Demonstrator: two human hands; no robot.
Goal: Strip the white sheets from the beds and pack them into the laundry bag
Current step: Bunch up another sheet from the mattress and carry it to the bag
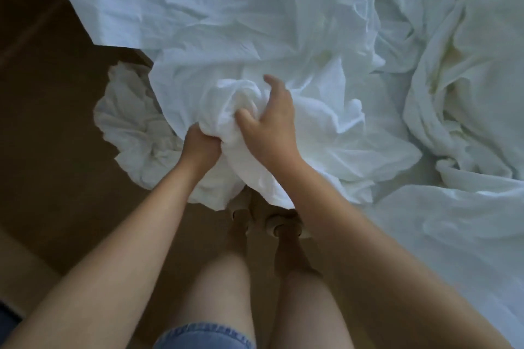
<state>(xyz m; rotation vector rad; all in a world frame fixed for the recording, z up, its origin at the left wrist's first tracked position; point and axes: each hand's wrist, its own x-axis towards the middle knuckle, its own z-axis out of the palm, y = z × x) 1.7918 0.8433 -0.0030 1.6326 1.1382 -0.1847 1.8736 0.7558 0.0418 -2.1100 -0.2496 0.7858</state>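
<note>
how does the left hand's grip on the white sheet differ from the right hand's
The left hand is a tight fist round the white sheet; the right hand lies over it with fingers spread and curled. The left hand's fingers are buried in cloth; the right hand's thumb and forefinger show plainly. The left hand sits nearer the person, the right hand farther out. Both grip the same gathered bunch.

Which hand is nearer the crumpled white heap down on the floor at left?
Left. The left hand grips the bunched sheet just beside the heap; the right hand holds the same bunch on its far side, farther from the heap.
</note>
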